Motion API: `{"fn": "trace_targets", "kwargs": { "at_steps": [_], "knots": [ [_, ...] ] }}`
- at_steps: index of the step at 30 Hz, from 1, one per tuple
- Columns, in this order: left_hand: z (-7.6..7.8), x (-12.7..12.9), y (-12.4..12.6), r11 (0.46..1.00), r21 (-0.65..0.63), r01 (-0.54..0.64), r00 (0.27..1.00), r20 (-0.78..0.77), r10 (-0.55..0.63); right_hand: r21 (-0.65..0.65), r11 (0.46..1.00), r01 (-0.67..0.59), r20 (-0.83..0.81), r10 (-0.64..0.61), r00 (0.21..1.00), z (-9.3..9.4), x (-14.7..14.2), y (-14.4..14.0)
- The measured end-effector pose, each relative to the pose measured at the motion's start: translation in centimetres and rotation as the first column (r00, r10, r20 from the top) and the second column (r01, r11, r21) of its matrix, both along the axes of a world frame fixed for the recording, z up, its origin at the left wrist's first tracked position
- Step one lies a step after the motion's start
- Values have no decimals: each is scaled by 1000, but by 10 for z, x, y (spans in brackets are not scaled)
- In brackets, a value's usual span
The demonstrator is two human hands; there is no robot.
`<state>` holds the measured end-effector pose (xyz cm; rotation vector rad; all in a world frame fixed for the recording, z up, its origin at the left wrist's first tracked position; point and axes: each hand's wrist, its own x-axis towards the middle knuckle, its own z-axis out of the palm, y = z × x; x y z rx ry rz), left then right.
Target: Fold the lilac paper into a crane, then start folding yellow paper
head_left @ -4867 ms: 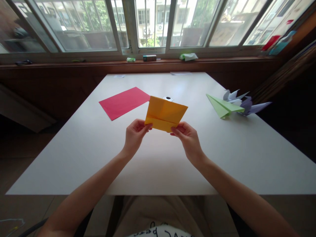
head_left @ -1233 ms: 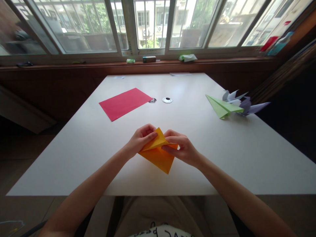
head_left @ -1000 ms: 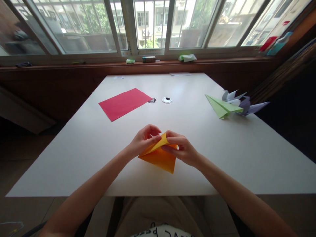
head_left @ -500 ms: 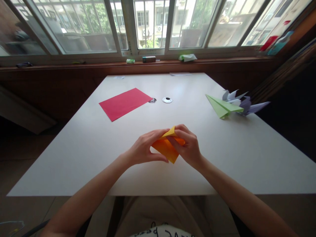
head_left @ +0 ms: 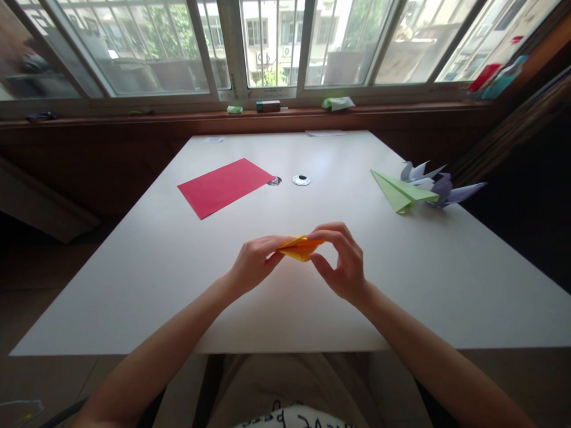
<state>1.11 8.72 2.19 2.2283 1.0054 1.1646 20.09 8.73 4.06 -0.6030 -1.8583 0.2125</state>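
Observation:
A small folded piece of orange-yellow origami paper (head_left: 300, 249) is held up above the white table, lying almost flat with its layers a little parted. My left hand (head_left: 256, 261) pinches its left corner, thumb below and fingers on top. At the right side, my right hand (head_left: 341, 258) curves round the paper with its fingertips on the upper right edge. The right thumb is bent near the lower edge, and whether it presses on the paper is hard to tell.
On the white table (head_left: 134, 285) lies a red paper sheet (head_left: 225, 187) at the left, beside a round metal-rimmed hole cover (head_left: 301, 179). A green folded paper plane (head_left: 404, 193) and purple paper shapes (head_left: 455, 193) sit at the right edge. Small packets (head_left: 338, 103) line the windowsill.
The orange paper has turned from hanging with a point downward to lying nearly flat. My left hand has closed on its left corner, and my right thumb has come off its face.

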Motion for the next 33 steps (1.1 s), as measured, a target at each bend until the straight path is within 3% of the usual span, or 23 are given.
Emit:
{"fn": "trace_targets", "kwargs": {
  "at_steps": [5, 8, 13, 18, 23, 25, 30, 33],
  "knots": [
    [6, 2, -1, 995, -96, 7, 999, 36, -3, -36, 999, 8, 35, -7, 999, 4, 5, 3],
    [9, 3, -4, 989, -138, 59, 998, 25, -56, -159, 986, -59, 2, 61, 998, 3, 2, 3],
    [14, 3, -10, 954, -269, 135, 991, 59, -123, -485, 871, -76, -242, -50, 969, 4, -2, 1],
    [17, 4, -12, 935, -344, 92, 974, 227, -13, -582, 790, -194, -432, -98, 896, 9, 1, 4],
    [22, 5, -19, 961, -264, 81, 981, 190, -30, -663, 681, -310, -437, -16, 899, 14, 5, 0],
    [27, 6, -23, 971, -224, 88, 982, 182, -47, -650, 699, -298, -425, -9, 905, 18, 6, -4],
    [34, 6, -31, 974, -186, 126, 976, 202, -87, -567, 809, -155, -311, -36, 950, 34, 5, -16],
    [35, 4, -33, 975, -164, 149, 972, 207, -114, -544, 828, -136, -282, -27, 959, 40, 5, -20]
  ]
}}
